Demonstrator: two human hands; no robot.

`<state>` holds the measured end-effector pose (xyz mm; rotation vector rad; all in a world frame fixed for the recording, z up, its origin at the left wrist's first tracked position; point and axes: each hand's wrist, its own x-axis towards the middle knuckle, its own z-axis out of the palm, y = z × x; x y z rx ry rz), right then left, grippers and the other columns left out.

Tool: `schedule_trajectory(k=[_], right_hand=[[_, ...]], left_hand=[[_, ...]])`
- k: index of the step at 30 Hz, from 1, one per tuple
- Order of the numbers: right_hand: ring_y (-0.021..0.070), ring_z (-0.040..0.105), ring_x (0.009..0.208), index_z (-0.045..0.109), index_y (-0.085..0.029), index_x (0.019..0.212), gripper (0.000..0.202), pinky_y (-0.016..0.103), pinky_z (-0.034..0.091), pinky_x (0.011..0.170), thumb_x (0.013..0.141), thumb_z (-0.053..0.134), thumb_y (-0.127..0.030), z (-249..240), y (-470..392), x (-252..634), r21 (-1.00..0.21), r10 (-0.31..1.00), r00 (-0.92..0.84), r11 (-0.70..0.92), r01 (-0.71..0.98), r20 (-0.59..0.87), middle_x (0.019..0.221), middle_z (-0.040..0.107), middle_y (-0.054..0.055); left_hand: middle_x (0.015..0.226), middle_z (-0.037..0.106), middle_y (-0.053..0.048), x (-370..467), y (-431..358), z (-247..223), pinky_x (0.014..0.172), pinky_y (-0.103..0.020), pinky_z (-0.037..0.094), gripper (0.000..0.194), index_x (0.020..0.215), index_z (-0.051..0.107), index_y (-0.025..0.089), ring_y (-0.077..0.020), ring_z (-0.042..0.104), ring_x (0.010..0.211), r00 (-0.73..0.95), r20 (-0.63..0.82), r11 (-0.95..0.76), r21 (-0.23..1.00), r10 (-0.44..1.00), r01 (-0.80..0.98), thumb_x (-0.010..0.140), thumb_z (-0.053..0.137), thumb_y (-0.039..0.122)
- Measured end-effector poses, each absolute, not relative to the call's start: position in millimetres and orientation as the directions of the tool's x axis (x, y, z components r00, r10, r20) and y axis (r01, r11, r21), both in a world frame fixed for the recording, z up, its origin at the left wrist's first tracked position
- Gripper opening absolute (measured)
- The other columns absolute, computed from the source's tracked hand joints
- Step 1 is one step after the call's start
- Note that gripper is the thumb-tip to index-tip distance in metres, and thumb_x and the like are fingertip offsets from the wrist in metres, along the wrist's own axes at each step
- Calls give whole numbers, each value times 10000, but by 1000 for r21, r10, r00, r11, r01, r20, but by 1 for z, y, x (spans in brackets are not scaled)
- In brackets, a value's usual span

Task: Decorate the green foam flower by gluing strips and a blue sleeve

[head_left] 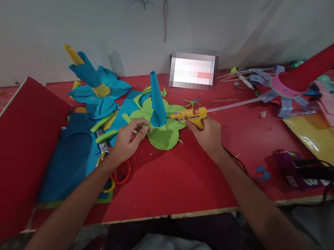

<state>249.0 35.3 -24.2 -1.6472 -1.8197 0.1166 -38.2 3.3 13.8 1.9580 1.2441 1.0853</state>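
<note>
Head view: right grip [210, 136] clasps a yellow glue gun [197, 115], its lettering [194, 119] unreadable; left grip [127, 140] loosely spread.

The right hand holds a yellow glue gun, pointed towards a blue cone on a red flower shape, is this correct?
The flower shape is green, not red, in the head view. The right hand does hold the glue gun, pointed towards the cone.

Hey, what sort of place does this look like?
Probably a craft workshop: a yellow glue gun in the right hand, scissors on the red table, and a blue flower-like piece with layered petals.
</note>
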Motion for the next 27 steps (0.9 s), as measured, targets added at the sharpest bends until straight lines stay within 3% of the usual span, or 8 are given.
schedule_trajectory(k=[3, 6, 11, 16, 22, 27], right_hand=[[262, 666, 770, 704, -181, 919, 460, 355, 454, 692, 976, 534, -605, -22, 37, 251, -500, 912, 48, 179, 847, 408, 815, 719, 118], [252, 657, 755, 688, -185, 886, 458, 351, 448, 681, 968, 538, -610, -21, 38, 252, -514, 914, 54, 177, 840, 402, 804, 712, 113], [235, 639, 724, 668, -194, 853, 437, 339, 437, 661, 953, 562, -606, -21, 39, 254, -534, 916, 81, 155, 831, 392, 774, 696, 96], [243, 646, 753, 673, -191, 865, 413, 345, 445, 680, 946, 590, -588, -20, 37, 253, -537, 920, 62, 170, 826, 387, 789, 692, 96], [248, 634, 757, 627, -206, 792, 399, 356, 442, 689, 930, 608, -579, -20, 38, 251, -560, 929, 71, 158, 813, 364, 785, 679, 99], [221, 581, 695, 536, -231, 732, 408, 350, 396, 659, 906, 609, -592, -20, 40, 255, -639, 940, 90, 152, 754, 329, 737, 630, 66]], left_hand=[[1147, 750, -91, -37, 2, 15, 931, -325, 549, 297, 1257, 617, 199, -198, 698, 1068, 364, 299, -449, 765, 882, 462, 985, 499, 218], [1182, 753, -88, -37, 2, 17, 942, -334, 553, 416, 1305, 618, 199, -198, 697, 1082, 383, 300, -471, 719, 874, 512, 921, 485, 110], [969, 747, -43, -35, 2, 14, 850, -291, 548, 194, 1025, 760, 215, -165, 693, 922, 363, 436, -564, 565, 823, 602, 966, 585, 157], [917, 636, -30, -23, 3, 17, 690, -247, 516, 71, 946, 789, 234, -137, 622, 826, 209, 583, -577, 567, 785, 588, 919, 728, 210], [930, 679, -18, -8, 15, 25, 694, -232, 536, 87, 988, 723, 199, -114, 645, 767, 117, 549, -498, 620, 827, 607, 978, 657, 255], [983, 733, -48, -14, 18, 12, 829, -283, 552, 119, 983, 704, 198, -167, 692, 938, 236, 591, -548, 429, 772, 718, 1010, 594, 233]])
